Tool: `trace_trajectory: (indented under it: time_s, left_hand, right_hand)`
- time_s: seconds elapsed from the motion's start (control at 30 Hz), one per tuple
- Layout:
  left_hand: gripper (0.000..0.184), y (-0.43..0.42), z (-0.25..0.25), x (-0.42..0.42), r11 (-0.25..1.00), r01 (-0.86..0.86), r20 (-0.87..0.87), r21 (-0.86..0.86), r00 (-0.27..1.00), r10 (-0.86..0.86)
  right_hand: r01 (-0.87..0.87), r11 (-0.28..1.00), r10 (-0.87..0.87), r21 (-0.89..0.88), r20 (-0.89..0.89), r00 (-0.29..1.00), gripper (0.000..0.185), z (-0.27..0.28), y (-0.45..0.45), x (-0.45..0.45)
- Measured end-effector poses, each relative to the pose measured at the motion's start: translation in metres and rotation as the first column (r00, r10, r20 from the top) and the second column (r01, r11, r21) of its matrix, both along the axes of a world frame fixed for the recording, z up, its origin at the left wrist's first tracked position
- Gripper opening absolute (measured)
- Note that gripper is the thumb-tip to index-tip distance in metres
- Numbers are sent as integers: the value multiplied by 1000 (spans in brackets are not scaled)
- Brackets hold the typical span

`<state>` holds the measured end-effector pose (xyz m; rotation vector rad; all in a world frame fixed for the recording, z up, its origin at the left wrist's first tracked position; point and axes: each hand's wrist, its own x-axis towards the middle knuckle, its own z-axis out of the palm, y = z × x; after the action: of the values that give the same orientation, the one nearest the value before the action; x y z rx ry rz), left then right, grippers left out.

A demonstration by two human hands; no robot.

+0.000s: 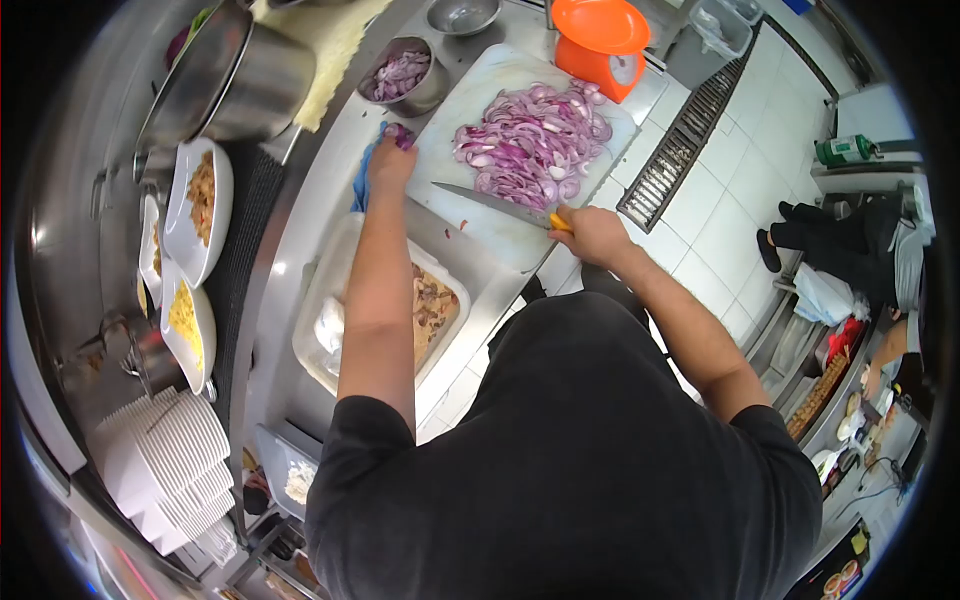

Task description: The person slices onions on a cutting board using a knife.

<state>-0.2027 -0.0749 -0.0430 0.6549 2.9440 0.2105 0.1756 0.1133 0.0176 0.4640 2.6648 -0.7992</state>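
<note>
My right hand point(592, 237) grips the yellow handle of a kitchen knife point(495, 205), its blade pointing left across the white cutting board point(480, 238). Beyond the blade lies a wide pile of sliced red onion point(530, 140). Left of the board, my left hand point(391, 165) is closed around a purple piece of red onion point(400, 134), partly hidden by the fingers. A blue cloth point(362, 182) lies right beside that hand. Just past it stands a metal container point(437, 88) holding more red onion point(401, 75).
An orange scale point(603, 40) stands at the board's far corner, near a metal bowl point(463, 15). Close to my left forearm is a food tub point(455, 325). White dishes of food point(205, 250) and stacked plates point(175, 450) line the left. Another person point(840, 235) is at the right.
</note>
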Motion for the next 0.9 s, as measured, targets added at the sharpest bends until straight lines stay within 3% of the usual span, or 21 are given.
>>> trace_trajectory:
  time_s: [0.07, 0.17, 0.27, 0.37, 0.47, 0.57, 0.7, 0.8, 0.9]
  left_hand:
    - [59, 2, 3, -13, 997, 18, 135, -74, 991, -8]
    - [59, 1, 9, -12, 998, -64, 177, 9, 982, 61]
    - [48, -1, 20, 30, 976, 0, -79, 219, 997, 18]
    - [39, -5, 25, 100, 926, 84, -55, 367, 996, -69]
    - [38, 5, 39, 158, 929, -73, 102, 364, 994, 38]
    - [41, 2, 31, 171, 927, -91, 151, 363, 988, 37]
    - [39, -9, 24, 172, 970, 47, 5, 238, 999, -50]
    - [44, -16, 29, 176, 981, 82, 134, 173, 985, -106]
    - [48, -12, 39, 172, 955, 17, 168, 297, 983, -70]
  right_hand:
    - [26, 1000, -25, 17, -34, 999, 39, -2, 10, -3]
    - [31, 1000, -30, 5, -59, 998, 39, -5, 14, -7]
    - [67, 998, -68, -19, -76, 995, 41, -11, 13, -12]
    - [85, 995, -85, -46, -12, 996, 42, -9, 12, -19]
    - [90, 995, -90, -39, 9, 996, 43, -5, 11, -22]
    - [99, 995, -99, -17, 21, 995, 43, -3, 6, -22]
    - [110, 994, -111, 16, 74, 991, 43, 4, -2, -23]
    - [101, 995, -103, 26, 72, 992, 43, 4, -2, -24]
    - [106, 994, -108, 36, 56, 993, 42, 7, -4, -22]
